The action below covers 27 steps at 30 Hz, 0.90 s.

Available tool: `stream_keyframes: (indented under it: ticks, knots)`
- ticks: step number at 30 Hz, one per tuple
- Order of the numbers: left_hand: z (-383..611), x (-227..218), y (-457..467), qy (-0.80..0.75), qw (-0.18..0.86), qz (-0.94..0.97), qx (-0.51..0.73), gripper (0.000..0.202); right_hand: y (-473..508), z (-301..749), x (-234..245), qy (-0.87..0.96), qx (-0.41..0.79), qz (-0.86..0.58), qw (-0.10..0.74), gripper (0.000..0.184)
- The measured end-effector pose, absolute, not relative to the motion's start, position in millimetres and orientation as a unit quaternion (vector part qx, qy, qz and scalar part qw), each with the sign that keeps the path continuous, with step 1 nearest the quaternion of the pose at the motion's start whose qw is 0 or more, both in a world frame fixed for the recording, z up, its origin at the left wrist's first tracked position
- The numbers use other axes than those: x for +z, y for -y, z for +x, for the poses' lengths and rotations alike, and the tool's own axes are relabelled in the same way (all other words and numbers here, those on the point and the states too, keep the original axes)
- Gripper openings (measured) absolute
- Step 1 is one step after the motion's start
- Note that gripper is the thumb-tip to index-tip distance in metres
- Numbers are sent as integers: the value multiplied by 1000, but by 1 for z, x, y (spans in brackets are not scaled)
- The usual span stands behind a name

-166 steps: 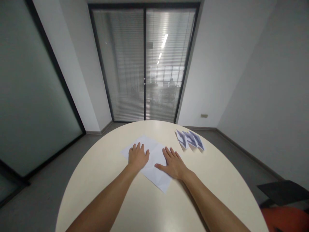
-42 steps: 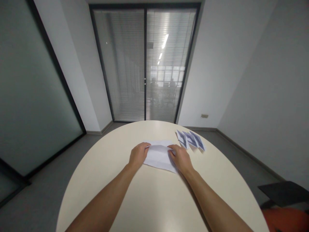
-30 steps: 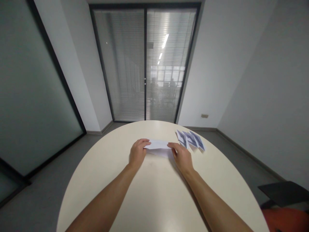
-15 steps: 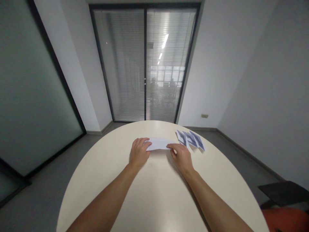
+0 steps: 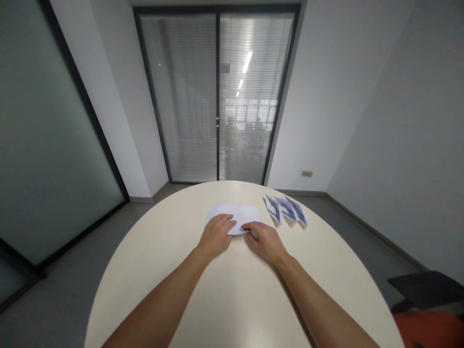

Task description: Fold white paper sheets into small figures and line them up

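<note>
A white sheet of paper [image 5: 237,211] lies on the pale round table [image 5: 232,295], a little beyond its middle. Over the sheet's near left part rests my left hand [image 5: 217,231], its fingers closed on the near edge. My right hand [image 5: 264,238] pinches that same edge further right, thumb below and index finger on top. Only a small gap separates the two sets of fingertips. Part of the near edge is hidden under my fingers.
Several zigzag-folded paper pieces [image 5: 286,210] with bluish shaded faces stand at the table's far right. A chair with a black part [image 5: 427,289] and a red seat [image 5: 429,328] is at the lower right. Beyond the table are glass doors with blinds [image 5: 217,96].
The paper showed as a narrow strip and now shows a wider face. Both hands have come closer together and slightly towards me, still at its near edge.
</note>
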<state>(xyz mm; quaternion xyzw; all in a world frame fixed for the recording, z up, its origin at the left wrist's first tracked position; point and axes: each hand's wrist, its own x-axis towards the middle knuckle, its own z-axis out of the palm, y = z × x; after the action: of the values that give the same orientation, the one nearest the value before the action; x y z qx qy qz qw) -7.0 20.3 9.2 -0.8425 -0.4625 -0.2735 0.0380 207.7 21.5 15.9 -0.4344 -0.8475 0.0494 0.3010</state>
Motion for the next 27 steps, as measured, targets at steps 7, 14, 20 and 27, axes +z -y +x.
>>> stream_keyframes:
  ticks: [7, 14, 20, 27]
  knots:
    - [-7, 9, -20, 442, 36, -859, -258, 34, -17, 207, 20, 848, 74, -435, 292, 29]
    - [-3, 14, -12, 422, 17, -868, -259, 27, -17, 206, 20, 827, 79, -467, 301, 29]
    - [0, 19, -7, 434, -24, -870, -231, 23, -16, 205, 23, 802, 99, -512, 292, 24]
    - [-5, 8, -20, 533, -43, -804, -262, 27, -18, 208, 22, 766, 227, -506, 324, 38]
